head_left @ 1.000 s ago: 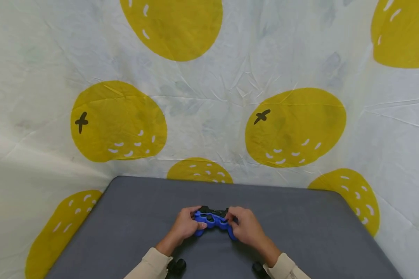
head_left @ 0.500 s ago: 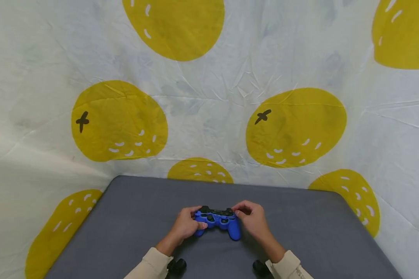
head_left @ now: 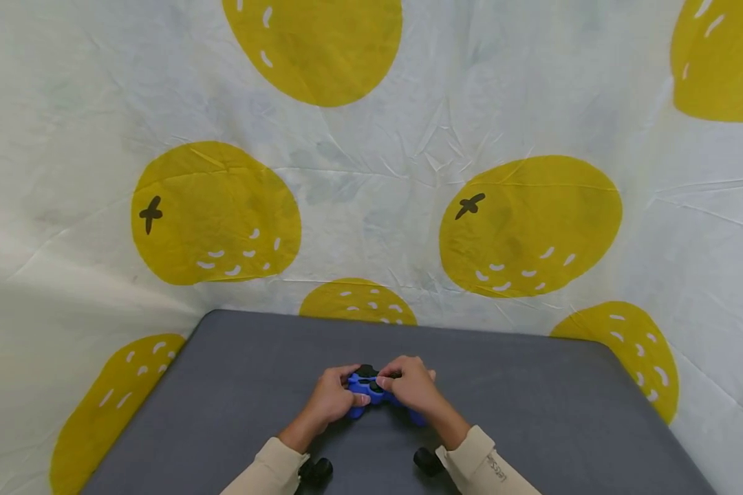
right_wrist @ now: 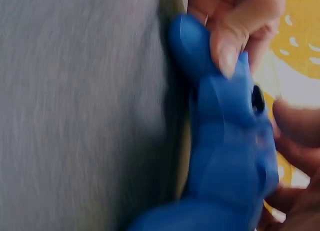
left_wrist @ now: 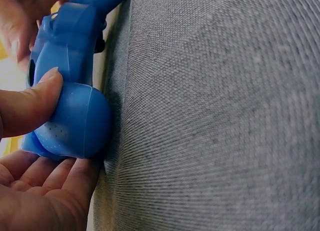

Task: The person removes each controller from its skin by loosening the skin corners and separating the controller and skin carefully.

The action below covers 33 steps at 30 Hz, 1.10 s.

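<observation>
A black game controller [head_left: 367,370] in a blue silicone cover [head_left: 360,392] stands low over the grey surface, near the middle of the head view. My left hand [head_left: 333,397] grips its left handle, thumb on the front and fingers beneath; in the left wrist view the thumb [left_wrist: 40,101] presses the blue cover. My right hand [head_left: 411,385] is bent over the controller's middle, thumb and fingertips at its upper edge, hiding much of the right half. The right wrist view is blurred, and whether these fingertips pinch the cover or only touch it is unclear.
A grey cloth-covered table [head_left: 532,412] lies under the hands. Behind it hangs a white sheet [head_left: 371,227] printed with yellow fruit. Dark rounded pieces, one [head_left: 317,471] by the left cuff and another [head_left: 428,461] by the right, sit at the wrists.
My right hand goes from the right stick out to the controller's upper right corner, then back left over its middle. My left hand keeps its grip in the same place.
</observation>
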### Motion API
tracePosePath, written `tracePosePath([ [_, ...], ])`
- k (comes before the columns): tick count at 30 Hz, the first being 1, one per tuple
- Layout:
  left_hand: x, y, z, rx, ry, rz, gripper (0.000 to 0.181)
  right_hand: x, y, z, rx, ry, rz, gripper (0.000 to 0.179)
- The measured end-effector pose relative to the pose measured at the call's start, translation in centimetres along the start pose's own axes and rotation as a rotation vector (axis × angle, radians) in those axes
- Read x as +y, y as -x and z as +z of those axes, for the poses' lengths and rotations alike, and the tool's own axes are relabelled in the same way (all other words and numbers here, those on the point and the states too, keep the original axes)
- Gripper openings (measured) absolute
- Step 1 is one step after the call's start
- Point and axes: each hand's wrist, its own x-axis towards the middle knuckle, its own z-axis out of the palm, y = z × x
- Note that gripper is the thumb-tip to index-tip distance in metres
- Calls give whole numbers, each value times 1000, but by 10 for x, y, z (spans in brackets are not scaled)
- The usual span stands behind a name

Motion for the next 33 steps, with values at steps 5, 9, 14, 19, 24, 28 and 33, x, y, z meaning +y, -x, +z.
tracePosePath([
  [5, 0, 0, 1, 1, 0, -5, 69, -9, -4, 10, 94, -1, 119, 14],
  [9, 0, -1, 2, 7, -10, -1, 67, -13, -6, 14, 128, -61, 231, 18],
  [14, 1, -2, 3, 28, -20, -7, 66, -16, -5, 16, 137, -157, 264, 17],
  [19, 1, -3, 1, 56, -53, 6, 67, -16, -1, 16, 109, -194, 150, 15],
  [24, 0, -1, 0, 61, -56, 13, 68, -12, 4, 16, 52, -193, -14, 18],
  [28, 0, 1, 1, 47, -49, 6, 68, -7, 8, 19, 128, -84, -82, 21],
  [33, 1, 1, 2, 39, -36, 3, 68, -2, 11, 25, 228, 45, -114, 24],
])
